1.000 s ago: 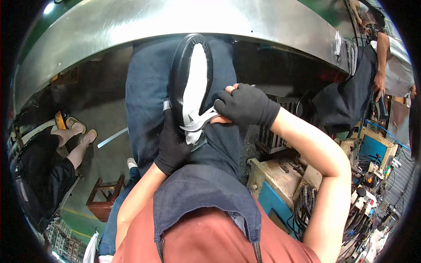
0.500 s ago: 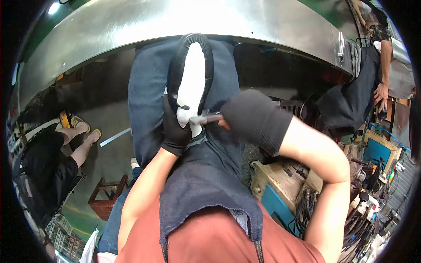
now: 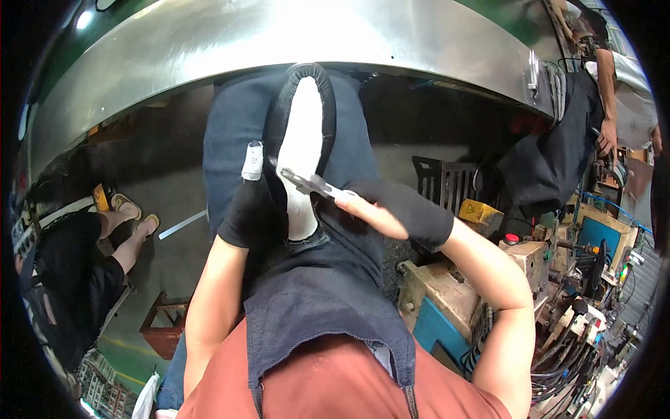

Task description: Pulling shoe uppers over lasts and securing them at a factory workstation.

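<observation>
A black shoe (image 3: 276, 115) lies sole side up along my thighs, toe pointing away, its white bottom (image 3: 302, 126) framed by gathered black upper. My left hand (image 3: 250, 209), in a black glove or sleeve, holds the shoe's left side near the heel. One taped white digit sticks out beside the shoe; the other fingers are hidden. My right hand (image 3: 391, 209), with a black cover and bare fingers showing, grips metal pliers (image 3: 305, 181). The head of the pliers lies over the white bottom toward the heel; whether it touches is unclear.
A shiny metal bench (image 3: 279, 42) curves across the front, just beyond the toe. Machinery (image 3: 447, 293) with blue panels and hoses stands to my right. A co-worker's arm (image 3: 607, 105) shows at far right, and another person's legs (image 3: 115, 227) at left. A wooden stool (image 3: 166, 325) stands lower left.
My taped digit has lifted off the heel area to the shoe's left. The pliers have moved slightly left and farther up the white bottom, and my right hand has turned, showing more fingers.
</observation>
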The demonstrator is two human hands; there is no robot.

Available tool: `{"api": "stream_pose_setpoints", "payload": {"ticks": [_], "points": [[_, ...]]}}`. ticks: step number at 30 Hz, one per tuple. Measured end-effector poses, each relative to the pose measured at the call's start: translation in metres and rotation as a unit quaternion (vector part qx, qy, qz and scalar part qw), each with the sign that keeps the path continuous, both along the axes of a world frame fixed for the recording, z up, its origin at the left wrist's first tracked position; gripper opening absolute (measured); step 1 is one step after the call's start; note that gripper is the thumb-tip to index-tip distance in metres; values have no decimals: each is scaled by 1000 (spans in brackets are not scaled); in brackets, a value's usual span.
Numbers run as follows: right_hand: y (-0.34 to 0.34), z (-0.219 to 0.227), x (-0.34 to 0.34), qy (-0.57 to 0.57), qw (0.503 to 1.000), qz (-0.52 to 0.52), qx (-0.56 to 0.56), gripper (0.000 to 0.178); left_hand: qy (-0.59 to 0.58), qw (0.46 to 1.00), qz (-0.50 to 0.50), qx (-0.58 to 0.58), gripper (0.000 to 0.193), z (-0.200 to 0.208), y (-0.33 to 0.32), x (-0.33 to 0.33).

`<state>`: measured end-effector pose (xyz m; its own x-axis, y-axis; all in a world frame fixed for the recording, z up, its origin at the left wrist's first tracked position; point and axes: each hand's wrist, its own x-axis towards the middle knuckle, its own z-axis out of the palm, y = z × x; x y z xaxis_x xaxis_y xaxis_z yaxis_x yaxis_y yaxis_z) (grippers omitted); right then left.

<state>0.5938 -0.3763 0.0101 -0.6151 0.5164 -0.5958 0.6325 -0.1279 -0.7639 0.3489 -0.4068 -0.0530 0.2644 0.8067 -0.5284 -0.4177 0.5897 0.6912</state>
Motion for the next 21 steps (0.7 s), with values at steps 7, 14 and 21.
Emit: {"api": "stream_pose_setpoints", "payload": {"ticks": [7,14,21], "points": [[12,25,-25,53,965,-135,-219,52,-79,994,-15,-74,76,7,6,-1],[26,19,14,-96,828,130,537,35,283,937,61,196,48,-30,-5,26],[10,90,-20,-136,941,168,262,36,208,963,-53,161,65,-21,-3,4]]}}
